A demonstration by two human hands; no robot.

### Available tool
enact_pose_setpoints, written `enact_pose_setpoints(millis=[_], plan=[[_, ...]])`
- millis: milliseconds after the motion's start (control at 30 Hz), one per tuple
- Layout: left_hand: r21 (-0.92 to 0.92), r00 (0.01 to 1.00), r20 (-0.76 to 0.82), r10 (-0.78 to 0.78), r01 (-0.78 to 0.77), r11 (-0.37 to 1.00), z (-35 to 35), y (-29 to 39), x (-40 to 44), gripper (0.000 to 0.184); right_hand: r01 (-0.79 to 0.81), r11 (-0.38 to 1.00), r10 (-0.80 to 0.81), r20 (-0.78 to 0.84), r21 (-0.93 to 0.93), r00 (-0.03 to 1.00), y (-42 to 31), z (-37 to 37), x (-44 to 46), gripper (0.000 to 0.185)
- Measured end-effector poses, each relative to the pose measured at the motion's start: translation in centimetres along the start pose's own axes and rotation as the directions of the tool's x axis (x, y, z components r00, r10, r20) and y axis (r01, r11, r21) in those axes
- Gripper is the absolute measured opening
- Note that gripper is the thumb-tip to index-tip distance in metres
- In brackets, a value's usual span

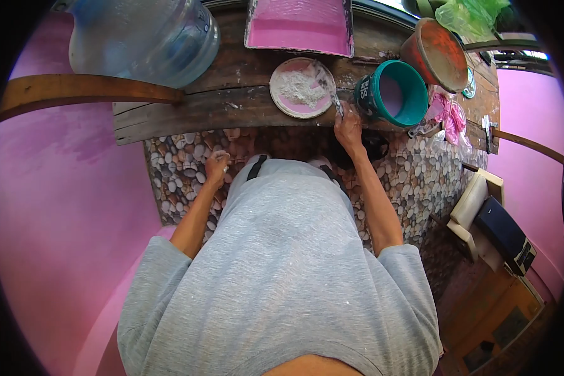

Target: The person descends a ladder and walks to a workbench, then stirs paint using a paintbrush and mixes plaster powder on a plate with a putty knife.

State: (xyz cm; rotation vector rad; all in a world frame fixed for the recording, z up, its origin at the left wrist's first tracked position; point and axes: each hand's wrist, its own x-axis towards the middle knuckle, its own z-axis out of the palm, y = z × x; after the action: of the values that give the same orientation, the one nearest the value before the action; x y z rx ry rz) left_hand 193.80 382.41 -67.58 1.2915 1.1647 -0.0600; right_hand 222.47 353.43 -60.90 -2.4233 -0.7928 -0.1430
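Observation:
At the wooden table's front edge, my right hand [348, 127] is closed round the handle of a putty knife [337, 102]. The tool's blade reaches over the right side of a round pink lid [283, 100], which carries a heap of white powder or paste [302, 87]. My left hand [217, 166] hangs below the table edge with its fingers curled; white residue marks it, and whether it holds something small cannot be made out. Just right of my right hand a teal bucket [417, 100] with pinkish liquid inside is tilted toward me.
A pink paint tray [299, 42] lies behind the lid on the wooden table [232, 119]. A large clear water bottle [144, 44] stands at the left. An orange bucket [433, 55], green plastic [467, 17] and a pink bag [452, 118] are at the right. A chair [473, 200] stands lower right.

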Motion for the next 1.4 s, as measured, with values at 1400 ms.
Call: enact_pose_setpoints(millis=[1400], plan=[[0.090, 0.998, 0.062, 0.028, -0.033, 0.995, -2.7, -4.6, 1.2, 0.032, -0.030, 0.996, 0.015, 0.179, 0.081, 0.984, -3.9, -2.2, -4.3, 0.031]])
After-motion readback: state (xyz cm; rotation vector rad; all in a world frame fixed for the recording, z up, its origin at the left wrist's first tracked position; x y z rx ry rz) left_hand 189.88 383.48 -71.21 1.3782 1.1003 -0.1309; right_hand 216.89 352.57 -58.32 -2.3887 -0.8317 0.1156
